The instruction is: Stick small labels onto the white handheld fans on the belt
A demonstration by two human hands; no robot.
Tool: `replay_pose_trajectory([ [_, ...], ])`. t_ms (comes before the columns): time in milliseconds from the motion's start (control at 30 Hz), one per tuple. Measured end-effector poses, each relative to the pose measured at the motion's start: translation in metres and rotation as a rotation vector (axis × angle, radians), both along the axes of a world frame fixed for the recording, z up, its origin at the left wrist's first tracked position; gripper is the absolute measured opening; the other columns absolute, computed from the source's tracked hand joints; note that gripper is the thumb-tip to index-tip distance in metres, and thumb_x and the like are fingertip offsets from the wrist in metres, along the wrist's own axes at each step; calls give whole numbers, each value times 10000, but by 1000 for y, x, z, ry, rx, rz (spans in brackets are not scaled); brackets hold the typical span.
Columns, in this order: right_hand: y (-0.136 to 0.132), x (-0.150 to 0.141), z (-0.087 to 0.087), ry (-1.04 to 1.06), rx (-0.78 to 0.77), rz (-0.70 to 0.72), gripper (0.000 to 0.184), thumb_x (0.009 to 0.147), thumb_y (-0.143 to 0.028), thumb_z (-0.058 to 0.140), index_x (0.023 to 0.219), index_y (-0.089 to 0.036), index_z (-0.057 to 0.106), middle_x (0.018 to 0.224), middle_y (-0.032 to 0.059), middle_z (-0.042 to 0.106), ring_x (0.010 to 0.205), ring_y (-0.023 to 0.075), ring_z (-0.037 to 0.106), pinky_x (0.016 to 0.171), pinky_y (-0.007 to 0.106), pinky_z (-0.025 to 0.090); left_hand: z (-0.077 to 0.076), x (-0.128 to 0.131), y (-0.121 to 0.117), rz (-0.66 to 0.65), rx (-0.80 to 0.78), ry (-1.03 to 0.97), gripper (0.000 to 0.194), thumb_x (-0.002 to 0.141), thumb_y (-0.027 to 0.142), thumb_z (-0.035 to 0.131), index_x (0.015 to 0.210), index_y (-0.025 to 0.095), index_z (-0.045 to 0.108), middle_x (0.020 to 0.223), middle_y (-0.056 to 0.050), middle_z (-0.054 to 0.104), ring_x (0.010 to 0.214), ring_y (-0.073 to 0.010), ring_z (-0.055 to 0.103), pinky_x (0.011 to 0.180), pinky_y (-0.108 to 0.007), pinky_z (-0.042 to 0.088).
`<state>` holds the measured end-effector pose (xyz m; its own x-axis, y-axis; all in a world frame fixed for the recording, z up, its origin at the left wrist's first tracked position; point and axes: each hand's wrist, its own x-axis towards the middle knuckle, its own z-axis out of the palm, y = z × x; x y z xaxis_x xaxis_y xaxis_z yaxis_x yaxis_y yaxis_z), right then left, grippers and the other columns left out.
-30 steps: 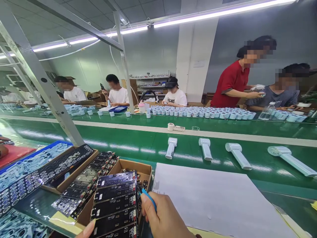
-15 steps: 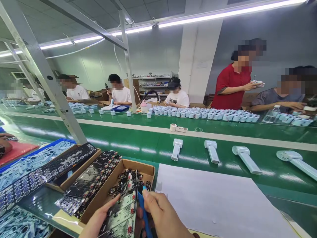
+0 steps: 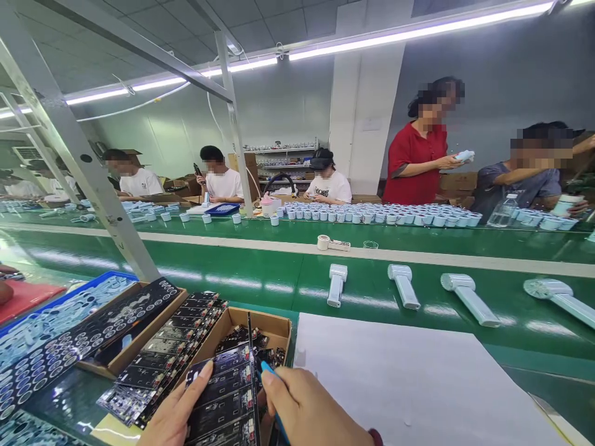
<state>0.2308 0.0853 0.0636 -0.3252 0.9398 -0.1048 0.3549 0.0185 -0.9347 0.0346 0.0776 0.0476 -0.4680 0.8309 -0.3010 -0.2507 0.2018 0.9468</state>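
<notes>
Compared with half a second ago, the circuit board panel [image 3: 223, 396] has turned: then it was tipped, its face washed out by glare, and now its dark segments and the red-and-white connectors down its right side read clearly. It is above the near part of the cardboard tray [image 3: 268, 323], where loose boards [image 3: 239, 337] lie. The left hand [image 3: 174, 406] grips the panel by its left edge, thumb on top. The right hand [image 3: 307, 402] is closed around a blue-handled tool [image 3: 266, 367] at the panel's right edge; less of the blue handle shows below the fist than before. On the green belt [image 3: 297, 266] the light-blue fan bodies [image 3: 337, 285] have slid rightward against the white handheld piece [image 3: 332, 243] on the pale strip. Across the line, a person in red [image 3: 413, 164] has moved leftward, and a person in grey [image 3: 499, 179] now has an arm raised.

The left fingers are hidden under the panel, whose near end is cut off by the lower border. The tool's working end is dark and lost beside the panel; it may be a pair of cutters, and whether its tips touch the board I cannot tell
</notes>
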Motion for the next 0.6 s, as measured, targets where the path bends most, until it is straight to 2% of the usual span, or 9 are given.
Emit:
replay_pose_trajectory([
  [100, -9, 4, -9, -84, 67, -7, 557, 964, -678, 361, 689, -227, 538, 725, 54, 616, 709, 209, 559, 636, 289, 387, -2, -2, 2, 7, -30, -18, 121, 633, 272, 811, 683, 277, 700, 1034, -56, 781, 1366, -366, 453, 1100, -502, 411],
  [167, -11, 2, -19, -47, 45, -32, 586, 941, -731, 363, 711, -228, 556, 713, 50, 615, 694, 210, 568, 623, 287, 395, -3, -3, 5, 11, -50, -49, 135, 633, 281, 820, 683, 277, 695, 992, -54, 788, 1305, -365, 530, 1091, -510, 429],
  [300, -6, -10, -29, 249, -221, -102, 624, 880, -819, 376, 763, -226, 531, 710, 13, 575, 649, 184, 582, 572, 260, 432, -6, -1, 11, 9, -65, -64, 149, 659, 292, 814, 732, 228, 701, 874, -93, 791, 1106, -373, 676, 999, -517, 525],
  [400, 3, -16, -21, 360, -332, -54, 635, 845, -848, 399, 718, -229, 457, 621, -25, 497, 561, 157, 548, 534, 252, 450, -7, 1, 13, 3, -63, -74, 155, 695, 288, 793, 788, 195, 710, 762, -97, 776, 986, -366, 723, 912, -504, 581],
  [500, 11, -13, -4, 275, -256, -25, 625, 872, -822, 365, 684, -229, 425, 586, -32, 466, 541, 148, 512, 531, 255, 440, -4, 1, 9, -1, -33, -65, 199, 734, 346, 772, 878, 215, 729, 792, -59, 784, 996, -348, 723, 923, -496, 581],
  [600, 9, -4, 8, 171, -157, -1, 576, 932, -717, 381, 641, -223, 433, 606, -11, 484, 593, 157, 507, 564, 263, 395, -3, -2, 0, -12, -3, -51, 243, 699, 346, 804, 913, 250, 742, 956, -48, 792, 1133, -354, 664, 965, -472, 565],
])
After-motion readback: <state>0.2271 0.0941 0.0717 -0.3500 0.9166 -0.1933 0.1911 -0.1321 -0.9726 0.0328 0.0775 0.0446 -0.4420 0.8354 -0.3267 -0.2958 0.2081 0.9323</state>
